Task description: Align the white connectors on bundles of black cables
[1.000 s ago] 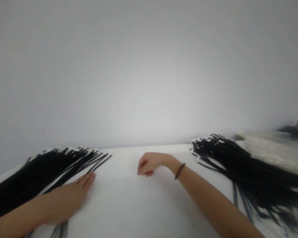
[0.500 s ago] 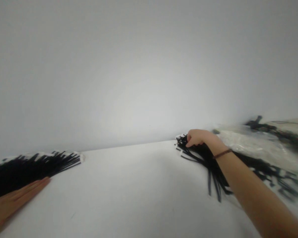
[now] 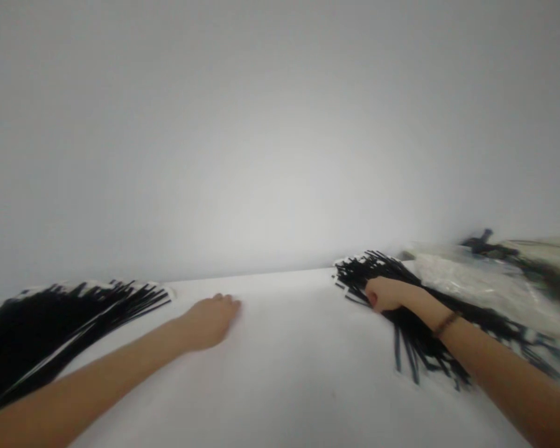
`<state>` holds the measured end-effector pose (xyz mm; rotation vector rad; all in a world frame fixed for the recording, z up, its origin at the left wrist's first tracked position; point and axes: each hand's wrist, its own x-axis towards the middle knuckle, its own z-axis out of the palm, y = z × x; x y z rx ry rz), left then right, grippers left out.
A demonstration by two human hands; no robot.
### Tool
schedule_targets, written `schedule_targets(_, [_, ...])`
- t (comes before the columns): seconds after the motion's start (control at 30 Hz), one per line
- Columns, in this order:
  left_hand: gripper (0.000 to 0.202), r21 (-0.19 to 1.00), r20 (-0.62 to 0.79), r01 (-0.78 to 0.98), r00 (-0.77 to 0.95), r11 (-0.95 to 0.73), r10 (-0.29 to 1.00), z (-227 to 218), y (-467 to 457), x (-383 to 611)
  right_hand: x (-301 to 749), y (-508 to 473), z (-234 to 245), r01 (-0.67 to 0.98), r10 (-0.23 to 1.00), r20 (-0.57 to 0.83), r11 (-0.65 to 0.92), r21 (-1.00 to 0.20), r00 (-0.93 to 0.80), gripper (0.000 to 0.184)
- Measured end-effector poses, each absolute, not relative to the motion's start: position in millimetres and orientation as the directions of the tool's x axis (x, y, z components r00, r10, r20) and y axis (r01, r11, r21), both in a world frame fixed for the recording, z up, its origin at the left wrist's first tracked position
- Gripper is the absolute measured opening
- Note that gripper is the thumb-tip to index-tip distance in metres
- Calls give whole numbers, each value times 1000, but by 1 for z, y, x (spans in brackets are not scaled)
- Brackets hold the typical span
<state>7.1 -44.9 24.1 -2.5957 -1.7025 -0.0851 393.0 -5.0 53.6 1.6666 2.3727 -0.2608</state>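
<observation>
On the right, a loose heap of thin black strips [image 3: 361, 267] with white ends fans out over the white tabletop. My right hand [image 3: 385, 294] is closed at the near side of this heap, pinching black strips; the fingertips are partly hidden. My left hand [image 3: 212, 320] is over the tabletop between the two heaps, its fingers curled in and slightly blurred, with nothing visible in them. A larger pile of similar black strips [image 3: 42, 330] lies at the left, beyond my left forearm, its white ends along the back.
A pale wall [image 3: 280, 137] rises behind the white tabletop [image 3: 280, 373]. At the far right lies a clear plastic bag [image 3: 476, 280], with dark tangled items [image 3: 488, 246] behind it.
My left hand has left the side of the left pile, moved right toward the middle, and curled its fingers. My right hand has come slightly nearer and right along its heap.
</observation>
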Motion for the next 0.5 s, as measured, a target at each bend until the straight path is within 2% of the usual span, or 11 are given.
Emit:
schedule_targets(0.07, [36, -18, 145, 899, 436, -438, 888, 13, -25, 43, 398, -11, 59, 948, 916, -256, 317, -11, -309, 15])
schedule_targets(0.2, [33, 80, 280, 911, 368, -404, 887, -6, 1, 74, 424, -23, 86, 956, 933, -212, 276, -98, -291, 15])
schedule_targets(0.27, [31, 156, 315, 905, 335, -397, 888, -11, 7, 73, 440, -30, 110, 949, 941, -203, 226, -219, -271, 14])
schedule_targets(0.33, [29, 241, 330, 883, 316, -403, 889, -14, 12, 68, 451, -39, 140, 924, 957, -140, 198, -327, -254, 21])
schedule_targets(0.4, [27, 339, 341, 850, 289, -404, 894, -16, 17, 62, 450, -49, 174, 891, 955, -89, 229, -392, -284, 26])
schedule_targets(0.5, [22, 509, 345, 776, 213, -373, 914, -19, 25, 58, 421, -62, 216, 845, 930, 143, 368, -387, -340, 33])
